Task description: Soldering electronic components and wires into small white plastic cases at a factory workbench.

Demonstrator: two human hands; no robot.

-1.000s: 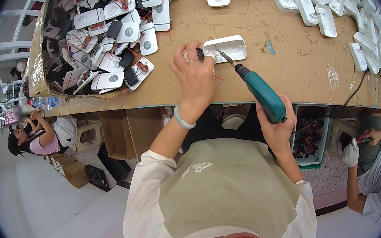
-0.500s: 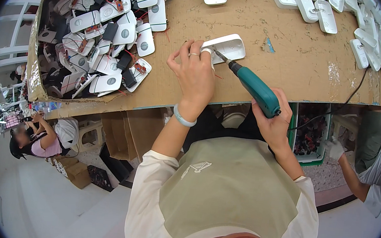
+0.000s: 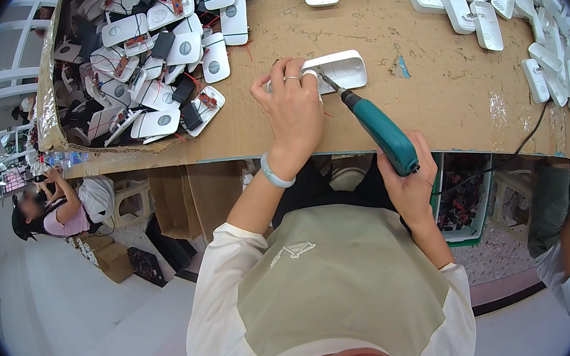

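A teal electric screwdriver (image 3: 384,129) lies in my right hand (image 3: 412,175), its handle end closed in my fingers. Its bit points up and left, with the tip inside the near left part of a white plastic housing (image 3: 348,68), which rests on the cardboard-covered table with its hollow side showing. The fingers of my left hand (image 3: 296,105) are bent over the left end of that housing and hold it; they hide that end. Whether a screw sits under the bit is too small to tell.
A cardboard box (image 3: 44,105) on the left holds many white covers with red wires and small boards. More white housings (image 3: 452,7) lie along the far side and right. A dark cable (image 3: 532,136) hangs over the edge. Other people sit at both sides; a green-rimmed crate (image 3: 459,238) stands below.
My hands, the screwdriver and the housing stay almost where they were. On the right, the co-worker's arm has risen from below the table toward its edge.
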